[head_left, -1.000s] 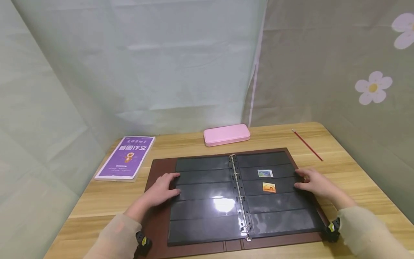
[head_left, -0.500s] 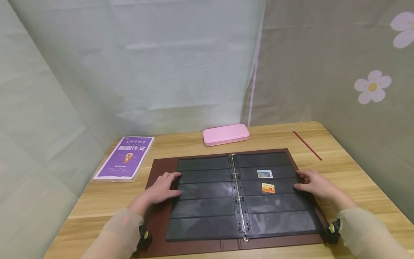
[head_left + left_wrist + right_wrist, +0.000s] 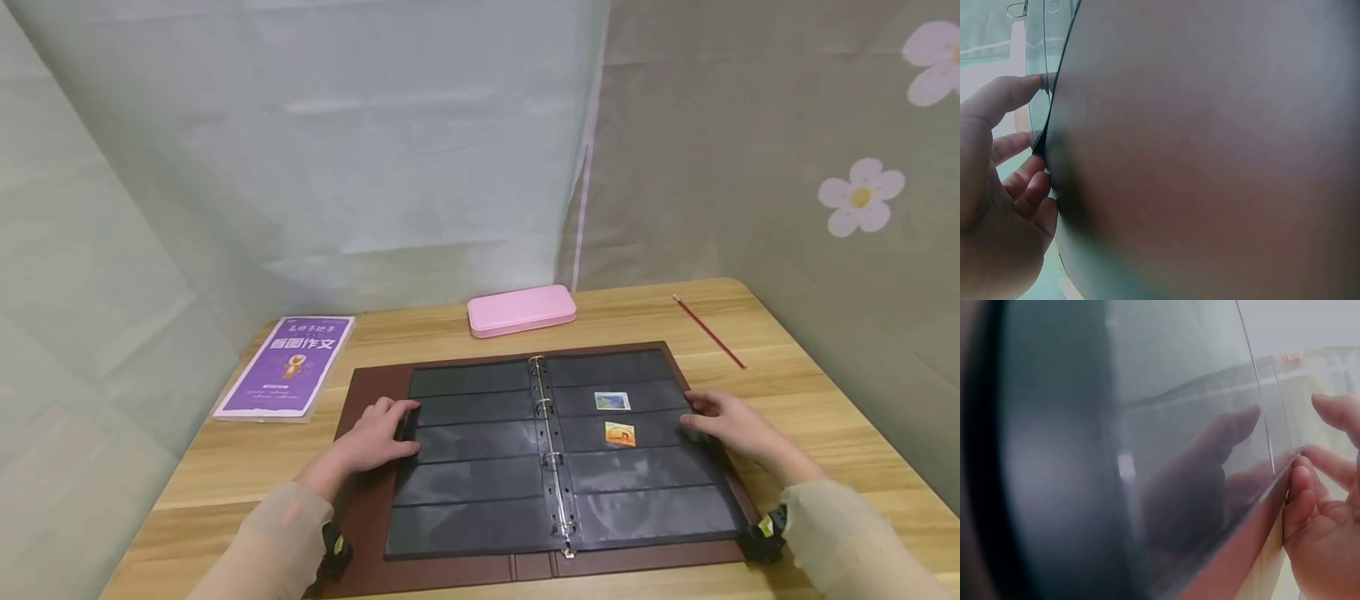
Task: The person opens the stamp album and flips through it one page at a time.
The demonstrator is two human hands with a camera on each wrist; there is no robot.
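Observation:
A brown ring-bound stamp album (image 3: 525,569) lies spread on the table, with black pocket pages on both sides of its metal rings (image 3: 552,458). Two stamps sit on the right page: a blue-green one (image 3: 612,402) and, below it, an orange one (image 3: 620,433). My left hand (image 3: 375,435) rests at the outer edge of the left page (image 3: 472,483), thumb and index finger spread on it. In the left wrist view its other fingers bend at the page edge. My right hand (image 3: 723,423) is at the right page's outer edge, fingertips touching the edge and thumb raised above the sheet.
Behind the album lies a pink pencil case (image 3: 521,311). A purple book (image 3: 288,367) is at the back left of the wooden table (image 3: 202,475), and a red pencil (image 3: 708,332) at the back right. Fabric curtains (image 3: 420,150) close off the back and sides.
The bright glare on the left page has gone, and that page's outer edge has shifted slightly. Both hands stay at the page edges; the head view has moved a little.

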